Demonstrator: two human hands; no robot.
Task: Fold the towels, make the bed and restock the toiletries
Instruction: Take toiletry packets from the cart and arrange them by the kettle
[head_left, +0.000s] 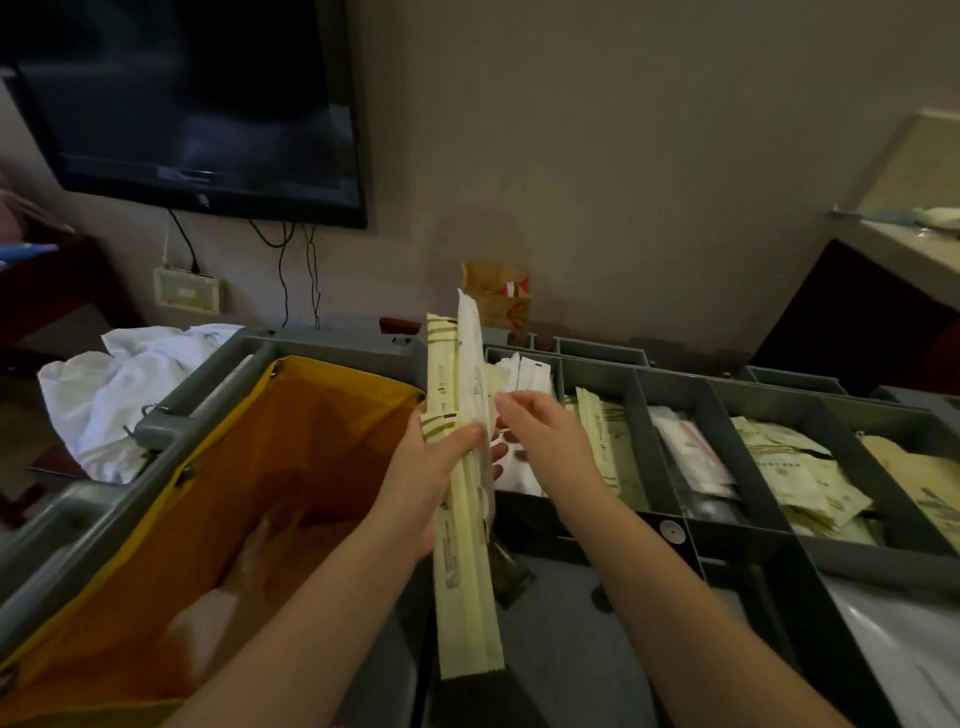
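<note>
My left hand (439, 470) grips a bundle of long cream toiletry packets (464, 551), held upright over the grey housekeeping cart (332, 345). A white packet (470, 353) stands in the same bundle. My right hand (545, 441) reaches across from the right and pinches the white packet near its middle. Behind my hands the cart's divided grey tray (670, 436) holds more cream and white packets (795, 467) in several compartments.
An orange-yellow linen bag (291, 441) hangs open on the cart's left side. White crumpled linen (135, 384) lies beyond it. A dark television (192, 109) hangs on the wall, cables below it. A brown paper bag (498, 296) stands behind the cart. A counter (904, 249) is at right.
</note>
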